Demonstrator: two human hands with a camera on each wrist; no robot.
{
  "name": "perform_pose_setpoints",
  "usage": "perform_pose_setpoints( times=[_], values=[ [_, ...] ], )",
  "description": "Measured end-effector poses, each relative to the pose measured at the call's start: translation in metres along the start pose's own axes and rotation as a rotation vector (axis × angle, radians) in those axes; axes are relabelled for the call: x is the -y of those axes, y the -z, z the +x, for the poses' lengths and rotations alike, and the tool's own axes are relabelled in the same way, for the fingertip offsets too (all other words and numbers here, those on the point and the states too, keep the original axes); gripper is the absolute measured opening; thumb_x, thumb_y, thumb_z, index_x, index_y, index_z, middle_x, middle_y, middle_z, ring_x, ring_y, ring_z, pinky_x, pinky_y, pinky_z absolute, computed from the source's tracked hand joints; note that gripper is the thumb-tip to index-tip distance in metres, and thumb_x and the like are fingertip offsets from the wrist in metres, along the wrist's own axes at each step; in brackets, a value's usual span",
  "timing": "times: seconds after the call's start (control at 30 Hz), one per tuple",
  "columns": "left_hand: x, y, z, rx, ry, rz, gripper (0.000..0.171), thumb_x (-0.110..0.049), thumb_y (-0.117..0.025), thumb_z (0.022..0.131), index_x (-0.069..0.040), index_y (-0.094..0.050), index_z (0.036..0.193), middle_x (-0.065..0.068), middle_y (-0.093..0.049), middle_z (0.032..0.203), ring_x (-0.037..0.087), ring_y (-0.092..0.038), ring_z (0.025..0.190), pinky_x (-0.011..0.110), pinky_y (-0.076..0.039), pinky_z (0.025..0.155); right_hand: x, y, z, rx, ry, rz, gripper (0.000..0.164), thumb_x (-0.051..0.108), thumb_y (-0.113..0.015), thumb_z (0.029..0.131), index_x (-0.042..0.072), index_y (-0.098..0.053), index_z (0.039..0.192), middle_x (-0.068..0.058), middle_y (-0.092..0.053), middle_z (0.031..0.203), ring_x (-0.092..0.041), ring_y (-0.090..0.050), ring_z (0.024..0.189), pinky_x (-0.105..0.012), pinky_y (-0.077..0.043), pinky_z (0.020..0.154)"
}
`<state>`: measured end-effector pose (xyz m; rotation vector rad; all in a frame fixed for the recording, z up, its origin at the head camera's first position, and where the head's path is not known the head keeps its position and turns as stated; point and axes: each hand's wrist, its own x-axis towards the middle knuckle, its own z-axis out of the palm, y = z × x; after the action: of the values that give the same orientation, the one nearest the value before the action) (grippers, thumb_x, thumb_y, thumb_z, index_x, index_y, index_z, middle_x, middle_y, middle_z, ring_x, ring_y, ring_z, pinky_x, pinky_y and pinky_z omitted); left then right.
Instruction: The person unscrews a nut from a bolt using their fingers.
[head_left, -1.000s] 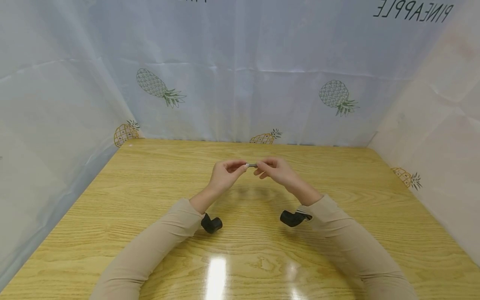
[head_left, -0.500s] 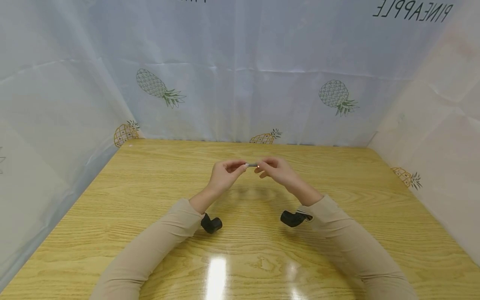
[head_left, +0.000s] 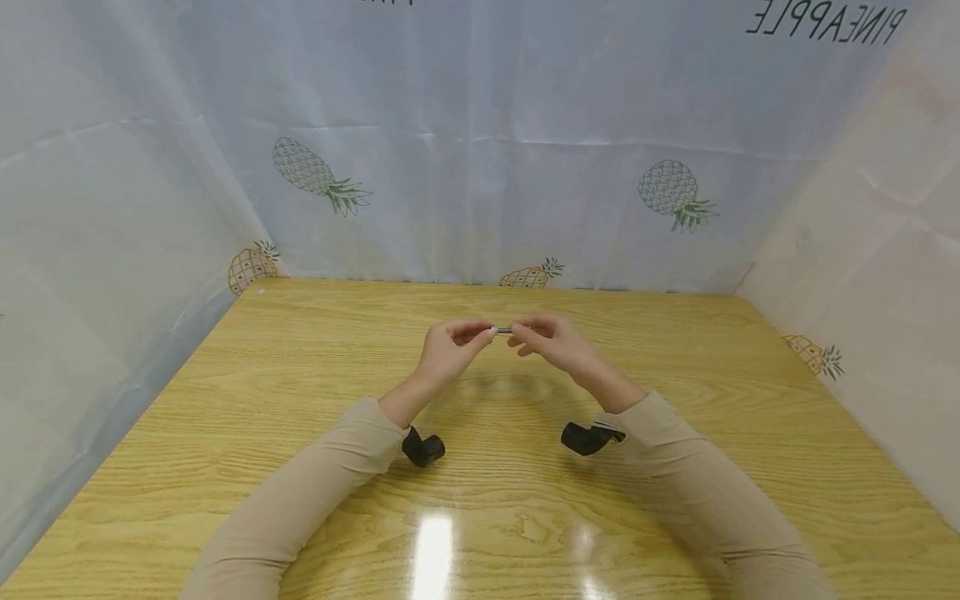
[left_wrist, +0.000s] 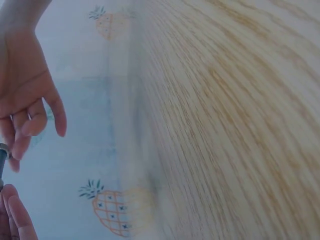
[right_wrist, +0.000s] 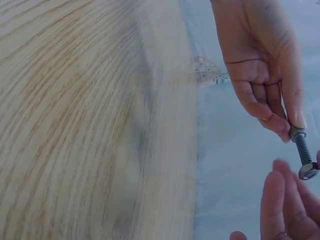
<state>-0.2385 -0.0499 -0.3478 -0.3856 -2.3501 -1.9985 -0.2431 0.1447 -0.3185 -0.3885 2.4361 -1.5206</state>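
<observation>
In the head view both hands meet over the table, a small metal bolt (head_left: 504, 331) lying level between their fingertips. My left hand (head_left: 447, 350) pinches one end; the right wrist view shows its thumb and fingertips at the thick end of the threaded bolt (right_wrist: 303, 148). A hex nut (right_wrist: 309, 171) sits at the other end. My right hand (head_left: 551, 340) has thumb and index fingertips at that nut, its other fingers (right_wrist: 274, 200) loosely bent beside it. In the left wrist view only part of the bolt (left_wrist: 2, 159) shows at the edge.
A wood-grain table (head_left: 480, 500) lies beneath the hands. White curtains (head_left: 472, 192) printed with pineapples enclose the back and sides. Black angled pieces (head_left: 423, 450) stick out beneath both beige sleeves (head_left: 330, 467).
My right thumb and fingertips shift slightly outward along the bolt's end, then back. The left hand and both arms stay in place.
</observation>
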Motion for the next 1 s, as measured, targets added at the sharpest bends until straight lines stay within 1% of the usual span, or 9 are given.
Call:
perform_pose_setpoints(
  times=[0.1, 0.2, 0.37, 0.5, 0.6, 0.67, 0.83, 0.9, 1.0],
  values=[
    [0.0004, -0.0003, -0.0003, -0.001, 0.005, 0.0, 0.032, -0.019, -0.063, 0.09, -0.001, -0.065, 0.116, 0.018, -0.065, 0.115, 0.028, -0.063, 0.103, 0.033, -0.054, 0.088, -0.0015, -0.0004, 0.0008, 0.003, 0.008, -0.001, 0.038, 0.029, -0.051, 0.097, 0.004, -0.055, 0.126, -0.022, -0.062, 0.118, -0.038, -0.058, 0.108, -0.054, -0.041, 0.102],
    [0.0005, -0.0004, -0.0003, -0.001, 0.013, -0.003, 0.031, -0.018, -0.063, 0.09, -0.001, -0.065, 0.116, 0.018, -0.066, 0.114, 0.027, -0.064, 0.102, 0.032, -0.055, 0.087, -0.0021, -0.0013, 0.0006, -0.016, 0.023, 0.014, 0.035, 0.022, -0.057, 0.094, 0.006, -0.054, 0.126, -0.021, -0.059, 0.121, -0.034, -0.058, 0.11, -0.052, -0.042, 0.102],
    [0.0005, 0.0, -0.0002, 0.0, 0.011, -0.005, 0.029, -0.017, -0.062, 0.09, -0.002, -0.066, 0.115, 0.017, -0.067, 0.112, 0.026, -0.065, 0.1, 0.031, -0.055, 0.086, -0.0019, -0.0012, 0.0001, -0.008, 0.034, 0.048, 0.043, 0.022, -0.06, 0.092, 0.009, -0.05, 0.132, -0.02, -0.056, 0.126, -0.032, -0.058, 0.113, -0.052, -0.041, 0.103],
    [0.0002, 0.0, -0.0004, -0.002, 0.003, -0.001, 0.028, -0.017, -0.063, 0.09, -0.003, -0.067, 0.113, 0.017, -0.068, 0.111, 0.025, -0.066, 0.099, 0.032, -0.055, 0.086, -0.0008, -0.0009, 0.0011, 0.012, 0.004, 0.063, 0.043, 0.03, -0.051, 0.097, 0.004, -0.051, 0.131, -0.022, -0.061, 0.115, -0.024, -0.066, 0.098, -0.048, -0.042, 0.104],
    [0.0001, 0.0003, -0.0005, -0.001, 0.0, -0.005, 0.029, -0.018, -0.062, 0.09, -0.002, -0.066, 0.114, 0.017, -0.067, 0.111, 0.026, -0.066, 0.1, 0.032, -0.055, 0.086, 0.0002, -0.0008, 0.0015, 0.012, -0.021, 0.063, 0.04, 0.03, -0.048, 0.098, 0.002, -0.054, 0.126, -0.021, -0.063, 0.111, -0.015, -0.067, 0.089, -0.046, -0.042, 0.105],
    [0.0001, 0.0004, -0.0007, 0.0, 0.003, -0.008, 0.03, -0.018, -0.062, 0.09, -0.001, -0.066, 0.115, 0.018, -0.067, 0.112, 0.027, -0.065, 0.101, 0.032, -0.055, 0.087, -0.0006, -0.0008, 0.0015, 0.011, -0.01, 0.057, 0.036, 0.026, -0.05, 0.098, 0.003, -0.054, 0.126, -0.022, -0.062, 0.114, -0.015, -0.066, 0.091, -0.048, -0.041, 0.106],
    [0.0009, 0.0005, -0.0008, -0.003, 0.01, -0.013, 0.031, -0.02, -0.063, 0.09, -0.002, -0.066, 0.115, 0.019, -0.066, 0.112, 0.029, -0.065, 0.103, 0.031, -0.054, 0.088, -0.0015, -0.0011, -0.0002, -0.001, 0.045, 0.056, 0.036, 0.016, -0.058, 0.093, 0.005, -0.053, 0.127, -0.022, -0.057, 0.124, -0.029, -0.061, 0.11, -0.05, -0.041, 0.105],
    [0.0014, 0.0005, -0.0005, -0.003, 0.009, -0.012, 0.031, -0.021, -0.063, 0.09, -0.002, -0.066, 0.115, 0.019, -0.066, 0.112, 0.029, -0.065, 0.102, 0.031, -0.054, 0.089, -0.0003, -0.0006, -0.0014, -0.004, 0.044, 0.047, 0.039, 0.018, -0.06, 0.092, 0.008, -0.052, 0.129, -0.02, -0.058, 0.124, -0.03, -0.059, 0.113, -0.051, -0.041, 0.105],
    [0.0015, 0.0005, -0.0003, -0.006, 0.015, -0.002, 0.03, -0.021, -0.063, 0.09, -0.003, -0.066, 0.115, 0.018, -0.067, 0.112, 0.028, -0.065, 0.102, 0.031, -0.055, 0.087, 0.0009, -0.0001, -0.0016, 0.012, 0.018, 0.054, 0.042, 0.028, -0.057, 0.094, 0.008, -0.051, 0.131, -0.019, -0.06, 0.123, -0.027, -0.061, 0.111, -0.05, -0.04, 0.106]
  ],
)
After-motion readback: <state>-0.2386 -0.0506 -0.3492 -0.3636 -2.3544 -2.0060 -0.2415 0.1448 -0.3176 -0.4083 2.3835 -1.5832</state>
